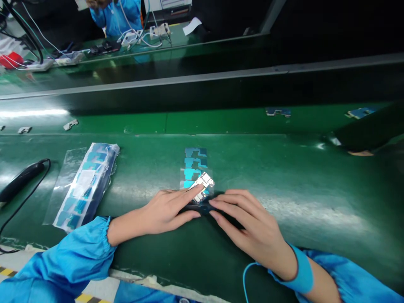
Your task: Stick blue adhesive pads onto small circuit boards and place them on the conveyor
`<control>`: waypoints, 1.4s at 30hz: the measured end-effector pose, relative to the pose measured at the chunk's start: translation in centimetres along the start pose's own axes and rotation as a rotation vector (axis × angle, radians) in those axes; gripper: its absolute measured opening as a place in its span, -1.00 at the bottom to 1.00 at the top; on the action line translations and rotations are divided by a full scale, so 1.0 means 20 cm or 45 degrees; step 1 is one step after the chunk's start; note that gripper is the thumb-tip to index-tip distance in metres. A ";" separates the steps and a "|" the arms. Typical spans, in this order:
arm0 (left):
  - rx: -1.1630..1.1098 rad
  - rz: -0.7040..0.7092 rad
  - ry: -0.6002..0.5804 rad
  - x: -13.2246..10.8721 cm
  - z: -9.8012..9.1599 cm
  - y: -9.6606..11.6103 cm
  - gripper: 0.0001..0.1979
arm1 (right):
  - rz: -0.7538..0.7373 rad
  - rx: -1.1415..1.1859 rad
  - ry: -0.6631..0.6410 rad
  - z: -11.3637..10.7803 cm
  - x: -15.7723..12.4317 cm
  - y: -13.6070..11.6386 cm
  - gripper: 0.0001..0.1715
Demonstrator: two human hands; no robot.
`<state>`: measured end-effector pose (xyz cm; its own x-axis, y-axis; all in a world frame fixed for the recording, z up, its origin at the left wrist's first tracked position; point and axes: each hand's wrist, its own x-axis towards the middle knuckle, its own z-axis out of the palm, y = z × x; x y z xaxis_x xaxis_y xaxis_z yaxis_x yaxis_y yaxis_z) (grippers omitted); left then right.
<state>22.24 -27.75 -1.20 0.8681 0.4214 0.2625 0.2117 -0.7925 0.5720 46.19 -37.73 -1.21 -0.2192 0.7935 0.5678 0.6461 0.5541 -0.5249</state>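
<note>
A silvery circuit board (204, 181) lies tilted over the lower end of a sheet of blue film stickers (193, 162) on the green table. Fingers of my left hand (167, 210) rest on the board's left part, and its thumb reaches along a dark strip just below. My right hand (252, 223) pinches the right end of that dark strip (203, 207) between thumb and fingers. The strip's middle shows between the two hands; its ends are partly covered by fingers.
A plastic bag of blue stickers (85, 185) lies left, beside a black corded tool (22, 181). Boards (70, 124) sit along the far green strip (189, 122). At right is another person's dark sleeve (372, 126); a person in blue (116, 19) is beyond.
</note>
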 end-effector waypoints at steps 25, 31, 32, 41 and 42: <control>-1.521 -0.857 0.011 -0.01 0.05 0.14 -0.43 | 1.066 0.851 0.062 -0.08 0.06 -0.07 -0.71; -1.658 -0.863 0.029 -0.01 0.08 0.15 -0.47 | 1.154 0.745 0.046 -0.04 0.06 -0.06 -0.64; -1.649 -0.863 0.037 -0.01 0.08 0.15 -0.47 | 1.173 0.732 0.044 -0.04 0.05 -0.06 -0.67; -1.630 -0.995 0.121 -0.01 0.09 0.18 -0.46 | 1.145 0.644 0.130 -0.02 0.06 -0.07 -0.82; -1.627 -0.995 0.118 -0.01 0.09 0.18 -0.46 | 1.136 0.656 0.138 -0.02 0.07 -0.07 -0.82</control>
<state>23.57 -31.56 -0.60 0.6832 0.6092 -0.4026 0.0296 0.5278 0.8489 45.23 -37.51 0.55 0.2691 0.9556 -0.1199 0.1448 -0.1632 -0.9759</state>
